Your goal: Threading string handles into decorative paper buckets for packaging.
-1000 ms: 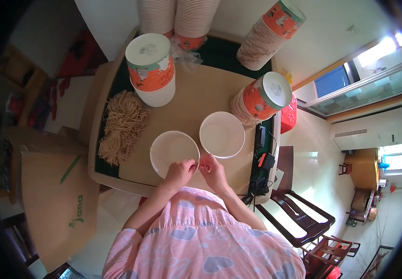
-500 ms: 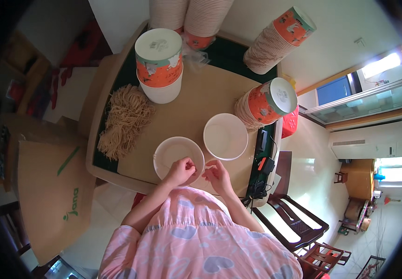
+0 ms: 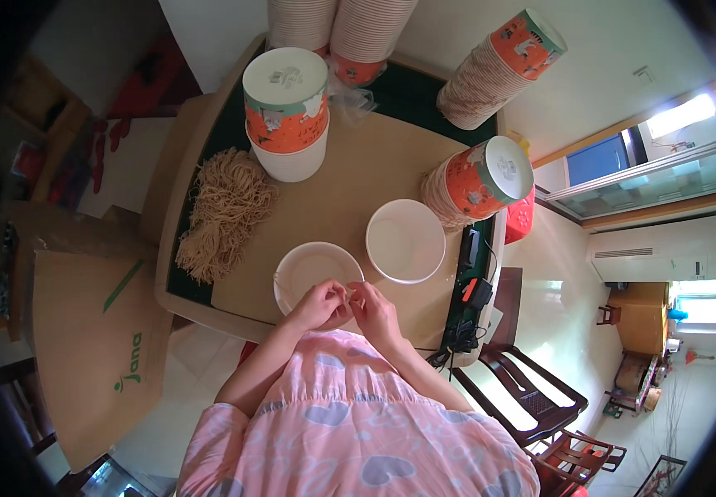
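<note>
My left hand [image 3: 318, 305] is closed, thumb and fingers pinched together over the near rim of a white paper bucket [image 3: 308, 269]. A thin cord end shows at that bucket's left rim. My right hand [image 3: 376, 316] is pinched too, its fingertips meeting those of the left above the bucket's near right edge. Whatever sits between the fingers is too small to make out. Just to the right stands a second white paper bucket [image 3: 405, 240], its mouth facing up. A loose bundle of tan cords [image 3: 224, 211] lies on the left of the table.
Upside-down orange and green printed buckets [image 3: 287, 112] stand behind the cords. More stacks stand at the far right [image 3: 503, 70] and right [image 3: 482, 178]. Black adapters and cables [image 3: 467, 315] line the table's right edge. A cardboard box [image 3: 97, 348] is at the left, a dark wooden chair [image 3: 532, 398] at the right.
My right hand has moved left and up, bringing its fingertips to the left hand's. The left hand has barely moved.
</note>
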A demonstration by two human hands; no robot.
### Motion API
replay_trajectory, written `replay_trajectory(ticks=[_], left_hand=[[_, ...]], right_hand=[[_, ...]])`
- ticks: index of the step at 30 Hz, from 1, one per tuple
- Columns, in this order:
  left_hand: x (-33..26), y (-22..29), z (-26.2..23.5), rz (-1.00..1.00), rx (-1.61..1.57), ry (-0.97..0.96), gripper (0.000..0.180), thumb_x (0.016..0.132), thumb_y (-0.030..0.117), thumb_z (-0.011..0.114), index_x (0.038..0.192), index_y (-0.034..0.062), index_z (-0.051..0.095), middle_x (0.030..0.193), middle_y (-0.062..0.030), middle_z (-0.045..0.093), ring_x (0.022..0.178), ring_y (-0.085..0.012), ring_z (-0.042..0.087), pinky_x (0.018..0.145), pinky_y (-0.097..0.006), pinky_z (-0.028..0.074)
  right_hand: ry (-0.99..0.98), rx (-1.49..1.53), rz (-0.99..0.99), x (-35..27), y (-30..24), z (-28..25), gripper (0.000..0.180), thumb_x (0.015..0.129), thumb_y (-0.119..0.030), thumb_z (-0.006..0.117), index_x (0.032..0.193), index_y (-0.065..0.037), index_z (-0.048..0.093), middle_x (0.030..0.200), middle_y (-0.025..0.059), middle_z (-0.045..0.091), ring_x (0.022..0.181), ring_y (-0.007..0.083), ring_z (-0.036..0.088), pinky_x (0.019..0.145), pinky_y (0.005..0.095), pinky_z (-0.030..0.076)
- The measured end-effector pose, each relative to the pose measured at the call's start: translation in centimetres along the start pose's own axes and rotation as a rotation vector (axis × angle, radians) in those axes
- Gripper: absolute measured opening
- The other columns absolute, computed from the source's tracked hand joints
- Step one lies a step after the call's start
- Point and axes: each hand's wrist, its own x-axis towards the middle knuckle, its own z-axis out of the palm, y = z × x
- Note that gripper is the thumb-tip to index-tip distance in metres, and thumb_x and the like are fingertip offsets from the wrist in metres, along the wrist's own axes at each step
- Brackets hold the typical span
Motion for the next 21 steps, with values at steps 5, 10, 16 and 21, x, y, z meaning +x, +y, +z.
replay_trajectory(ticks=[5, 10, 16, 21], left_hand=[[-0.3, 1.8, -0.1, -0.119, -0.104, 0.020, 0.012, 0.090, 0.004, 0.052, 0.101, 0.0062, 0.056, 0.071, 0.0017, 0.054, 0.060, -0.0039, 0.051, 0.051, -0.019, 0.040], [-0.2, 1.5, 0.7, 0.244, -0.058, -0.070, 0.020, 0.086, 0.003, 0.058, 0.105, 0.0053, 0.060, 0.067, 0.0024, 0.053, 0.060, -0.0016, 0.047, 0.054, -0.017, 0.041], [0.0, 0.4, 1.9, 0.248, 0.145, -0.026, 0.008, 0.083, 0.005, 0.065, 0.090, 0.0013, 0.066, 0.078, 0.0001, 0.064, 0.069, -0.0019, 0.053, 0.061, -0.018, 0.044], [-0.2, 1.1, 1.9, 0.206, 0.205, 0.058, 0.010, 0.080, 0.009, 0.068, 0.084, 0.0002, 0.068, 0.069, -0.0022, 0.065, 0.064, -0.0040, 0.055, 0.057, -0.021, 0.046]], right_hand=[[0.028, 0.147, 0.045, -0.2, -0.4, -0.5, 0.030, 0.078, 0.004, 0.062, 0.106, -0.004, 0.057, 0.082, 0.0075, 0.062, 0.065, 0.0161, 0.060, 0.060, 0.0268, 0.048], [0.111, 0.292, 0.109, -0.7, -0.2, -0.9, 0.030, 0.079, 0.003, 0.063, 0.106, -0.006, 0.057, 0.084, 0.0063, 0.063, 0.073, 0.0141, 0.061, 0.065, 0.0264, 0.049], [0.117, 0.388, 0.156, -0.9, 0.7, -0.8, 0.029, 0.077, 0.005, 0.067, 0.104, -0.002, 0.056, 0.084, 0.0050, 0.065, 0.077, 0.0100, 0.062, 0.069, 0.0227, 0.048], [0.309, 0.517, 0.219, 0.3, 1.3, -2.8, 0.024, 0.079, 0.001, 0.067, 0.101, -0.003, 0.059, 0.082, 0.0015, 0.064, 0.071, 0.0076, 0.057, 0.066, 0.0210, 0.046]])
